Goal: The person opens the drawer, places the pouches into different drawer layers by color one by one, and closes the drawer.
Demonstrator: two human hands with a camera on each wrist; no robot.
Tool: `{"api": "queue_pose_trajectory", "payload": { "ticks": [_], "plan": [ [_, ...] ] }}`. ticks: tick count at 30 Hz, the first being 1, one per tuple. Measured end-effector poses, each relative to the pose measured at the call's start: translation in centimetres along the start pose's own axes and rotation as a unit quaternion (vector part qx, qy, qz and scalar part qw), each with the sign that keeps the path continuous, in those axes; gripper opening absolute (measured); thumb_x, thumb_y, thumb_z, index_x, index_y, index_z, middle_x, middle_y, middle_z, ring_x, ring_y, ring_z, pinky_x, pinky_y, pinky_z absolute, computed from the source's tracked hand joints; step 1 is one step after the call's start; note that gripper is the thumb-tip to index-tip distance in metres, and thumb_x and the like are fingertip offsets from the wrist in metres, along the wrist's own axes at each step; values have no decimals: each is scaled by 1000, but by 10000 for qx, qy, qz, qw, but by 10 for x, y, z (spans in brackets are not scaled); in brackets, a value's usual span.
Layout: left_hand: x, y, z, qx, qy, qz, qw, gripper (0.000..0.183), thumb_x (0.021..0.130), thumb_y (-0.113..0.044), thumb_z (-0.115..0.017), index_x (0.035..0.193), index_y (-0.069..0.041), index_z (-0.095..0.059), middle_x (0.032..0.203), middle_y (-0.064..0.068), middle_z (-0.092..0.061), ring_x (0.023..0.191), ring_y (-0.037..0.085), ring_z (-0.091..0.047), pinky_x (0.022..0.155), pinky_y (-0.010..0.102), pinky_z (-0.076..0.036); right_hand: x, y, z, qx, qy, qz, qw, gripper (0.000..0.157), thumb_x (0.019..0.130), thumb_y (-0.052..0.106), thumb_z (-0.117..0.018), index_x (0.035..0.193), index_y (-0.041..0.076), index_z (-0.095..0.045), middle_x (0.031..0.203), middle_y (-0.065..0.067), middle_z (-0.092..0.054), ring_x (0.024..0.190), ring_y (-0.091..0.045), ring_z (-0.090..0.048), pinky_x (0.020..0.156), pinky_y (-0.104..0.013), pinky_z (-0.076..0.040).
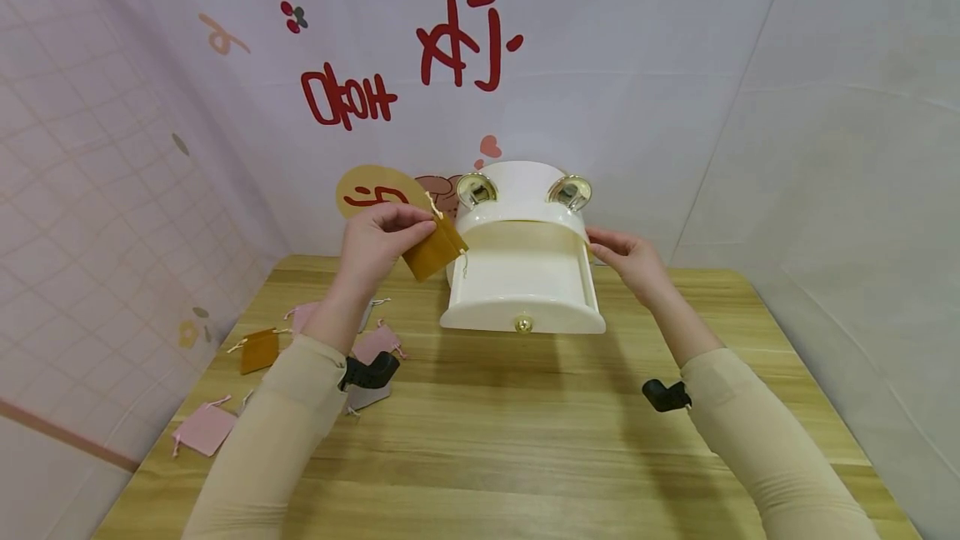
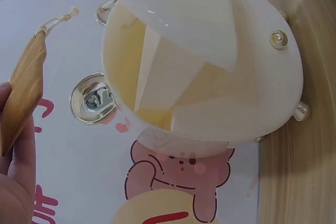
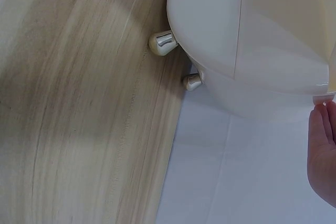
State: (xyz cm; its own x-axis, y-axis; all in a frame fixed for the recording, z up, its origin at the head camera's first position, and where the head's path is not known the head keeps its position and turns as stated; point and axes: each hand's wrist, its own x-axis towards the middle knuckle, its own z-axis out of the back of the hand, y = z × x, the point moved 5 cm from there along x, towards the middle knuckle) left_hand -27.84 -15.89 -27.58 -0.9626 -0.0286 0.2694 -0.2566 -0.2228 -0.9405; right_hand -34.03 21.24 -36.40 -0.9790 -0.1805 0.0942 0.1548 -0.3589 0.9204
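Note:
My left hand [image 1: 378,240] pinches a mustard drawstring pouch [image 1: 435,250] by its upper part, in the air just left of a glossy cream storage box [image 1: 517,186]. In the left wrist view the same pouch [image 2: 26,85] hangs at the left edge, with pale cords at its top. The box has round gold ears, and its drawer [image 1: 522,314] with a gold knob [image 1: 523,325] is pulled out. My right hand [image 1: 630,265] touches the box's right side; in the right wrist view its fingers [image 3: 318,127] look straight, their tips at the rim.
Several drawstring pouches lie on the wooden table at the left: a mustard pouch [image 1: 259,351], a pink pouch [image 1: 205,429], another pink pouch [image 1: 377,343] and a grey pouch [image 1: 369,397] among them. A printed cloth [image 1: 600,90] hangs behind the box.

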Motion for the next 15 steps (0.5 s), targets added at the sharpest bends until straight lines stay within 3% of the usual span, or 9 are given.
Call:
{"api": "queue_pose_trajectory", "payload": {
  "ticks": [10,15],
  "plan": [
    [21,-20,-23,51,340,36,9994,18,87,-20,-79,100,-7,-77,103,7,-69,91,23,-63,78,30,-56,4,-3,1,63,33,-79,9999,46,102,24,-58,145,7,-51,147,-16,-48,140,-34,-35,113,-55,-29],
    [29,-24,-35,126,348,128,9992,19,85,-20,-81,98,-8,-78,102,7,-69,92,23,-62,78,30,-56,4,-5,1,56,2,-70,10000,48,100,30,-61,144,11,-53,145,-13,-51,139,-30,-39,113,-51,-32]
  ]
}}
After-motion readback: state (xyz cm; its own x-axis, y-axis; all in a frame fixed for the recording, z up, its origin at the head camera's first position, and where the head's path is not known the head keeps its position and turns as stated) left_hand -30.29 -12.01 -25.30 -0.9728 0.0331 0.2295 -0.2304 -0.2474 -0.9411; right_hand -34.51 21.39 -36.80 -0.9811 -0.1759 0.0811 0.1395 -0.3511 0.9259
